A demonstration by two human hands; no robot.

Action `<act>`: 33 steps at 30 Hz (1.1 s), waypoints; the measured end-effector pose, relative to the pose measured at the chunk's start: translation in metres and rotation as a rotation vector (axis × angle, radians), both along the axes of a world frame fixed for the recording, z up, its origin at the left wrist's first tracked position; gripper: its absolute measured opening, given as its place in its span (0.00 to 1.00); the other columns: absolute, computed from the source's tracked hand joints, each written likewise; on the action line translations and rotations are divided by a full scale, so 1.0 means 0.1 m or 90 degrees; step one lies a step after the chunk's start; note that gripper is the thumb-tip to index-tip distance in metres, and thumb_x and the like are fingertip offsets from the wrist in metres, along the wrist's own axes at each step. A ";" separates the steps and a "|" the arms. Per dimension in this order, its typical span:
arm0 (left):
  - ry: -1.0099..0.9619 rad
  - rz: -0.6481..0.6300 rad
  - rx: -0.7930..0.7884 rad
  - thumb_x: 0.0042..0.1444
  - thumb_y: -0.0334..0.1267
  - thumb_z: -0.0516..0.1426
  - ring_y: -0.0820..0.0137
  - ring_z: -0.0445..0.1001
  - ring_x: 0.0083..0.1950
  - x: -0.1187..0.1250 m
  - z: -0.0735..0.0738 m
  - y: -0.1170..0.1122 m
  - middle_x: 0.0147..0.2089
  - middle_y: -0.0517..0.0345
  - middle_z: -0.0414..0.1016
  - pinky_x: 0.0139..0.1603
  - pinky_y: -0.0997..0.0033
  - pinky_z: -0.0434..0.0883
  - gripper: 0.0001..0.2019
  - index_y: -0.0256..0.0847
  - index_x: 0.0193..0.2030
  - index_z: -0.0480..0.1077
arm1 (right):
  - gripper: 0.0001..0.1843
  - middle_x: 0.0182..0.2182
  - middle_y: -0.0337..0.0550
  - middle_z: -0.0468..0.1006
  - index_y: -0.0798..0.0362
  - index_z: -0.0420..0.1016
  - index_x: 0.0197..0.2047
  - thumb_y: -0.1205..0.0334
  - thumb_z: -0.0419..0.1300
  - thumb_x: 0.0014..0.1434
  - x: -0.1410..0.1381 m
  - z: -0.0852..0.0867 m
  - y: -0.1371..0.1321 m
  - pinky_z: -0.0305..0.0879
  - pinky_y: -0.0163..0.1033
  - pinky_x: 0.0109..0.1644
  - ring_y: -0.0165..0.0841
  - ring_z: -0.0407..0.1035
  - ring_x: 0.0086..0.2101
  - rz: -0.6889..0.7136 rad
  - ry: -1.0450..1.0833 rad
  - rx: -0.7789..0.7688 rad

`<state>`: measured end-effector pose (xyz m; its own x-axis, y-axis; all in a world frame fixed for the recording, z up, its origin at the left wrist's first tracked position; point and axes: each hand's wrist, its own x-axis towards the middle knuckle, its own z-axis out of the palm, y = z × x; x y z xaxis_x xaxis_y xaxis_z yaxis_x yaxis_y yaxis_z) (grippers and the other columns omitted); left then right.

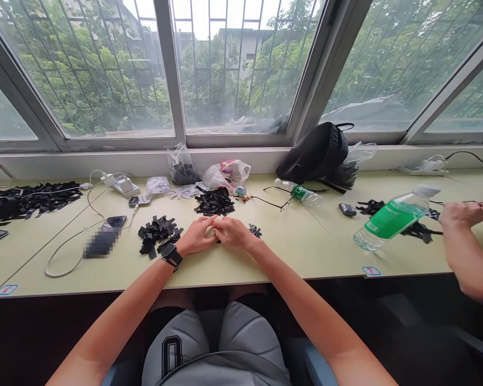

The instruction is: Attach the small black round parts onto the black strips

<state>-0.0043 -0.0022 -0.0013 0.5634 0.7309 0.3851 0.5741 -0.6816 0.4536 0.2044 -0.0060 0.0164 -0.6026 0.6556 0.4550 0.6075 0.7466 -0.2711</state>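
My left hand (196, 235) and my right hand (233, 232) meet over the pale yellow table (221, 271), fingers curled and fingertips pressed together. Whatever sits between them is too small and too covered to make out. A black watch (171, 256) is on my left wrist. Left of my left hand lies a heap of short black strips (158, 235). A second pile of black strips (214, 202) is just beyond my hands. Close by my right hand is a small cluster of tiny dark and light parts (255, 230).
Eyeglasses (282, 207) and a plastic bottle (301, 194) lie beyond my right hand. A large green-labelled bottle (392, 220) stands tilted in view near a co-worker's hand (462, 214). Phones, cables, a power strip (124, 187), plastic bags and a black bag (316, 153) line the back.
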 end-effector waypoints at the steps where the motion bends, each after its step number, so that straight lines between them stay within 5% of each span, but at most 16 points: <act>1: 0.000 -0.001 0.001 0.62 0.42 0.60 0.52 0.69 0.68 0.00 0.00 0.00 0.66 0.46 0.73 0.69 0.48 0.68 0.33 0.43 0.73 0.62 | 0.09 0.27 0.40 0.74 0.51 0.72 0.30 0.68 0.60 0.64 -0.01 0.00 0.00 0.54 0.37 0.35 0.32 0.64 0.29 -0.002 0.001 -0.001; 8: -0.048 -0.012 0.002 0.62 0.39 0.60 0.54 0.71 0.67 0.00 0.00 0.01 0.66 0.49 0.74 0.68 0.50 0.69 0.29 0.44 0.70 0.67 | 0.07 0.30 0.42 0.78 0.51 0.74 0.33 0.72 0.60 0.60 0.01 -0.03 -0.03 0.60 0.37 0.39 0.34 0.68 0.33 -0.006 0.040 -0.026; 15: -0.129 -0.020 -0.038 0.65 0.37 0.58 0.59 0.79 0.54 0.04 0.10 -0.01 0.54 0.54 0.82 0.59 0.53 0.75 0.20 0.47 0.63 0.70 | 0.23 0.39 0.43 0.81 0.51 0.77 0.51 0.78 0.57 0.54 0.07 -0.03 -0.01 0.65 0.38 0.44 0.36 0.71 0.38 0.039 0.129 -0.083; 23: -0.181 0.036 0.040 0.65 0.37 0.61 0.63 0.78 0.50 0.08 0.15 -0.03 0.52 0.54 0.81 0.55 0.55 0.75 0.17 0.46 0.60 0.71 | 0.19 0.38 0.43 0.81 0.49 0.76 0.54 0.73 0.58 0.62 0.07 -0.04 0.03 0.66 0.40 0.45 0.37 0.72 0.38 0.002 0.170 -0.103; 30: -0.167 0.069 0.078 0.63 0.41 0.64 0.58 0.74 0.57 0.08 0.24 -0.09 0.59 0.48 0.75 0.55 0.55 0.75 0.22 0.45 0.62 0.68 | 0.16 0.32 0.37 0.78 0.49 0.74 0.54 0.66 0.61 0.62 0.08 -0.04 0.04 0.68 0.38 0.40 0.33 0.71 0.32 0.009 0.277 -0.196; 33: -0.163 0.063 0.086 0.64 0.42 0.64 0.58 0.73 0.58 0.08 0.25 -0.09 0.56 0.49 0.75 0.56 0.54 0.74 0.17 0.46 0.57 0.71 | 0.15 0.32 0.37 0.78 0.49 0.73 0.52 0.65 0.60 0.62 0.07 -0.04 0.04 0.68 0.37 0.39 0.33 0.72 0.32 0.015 0.303 -0.225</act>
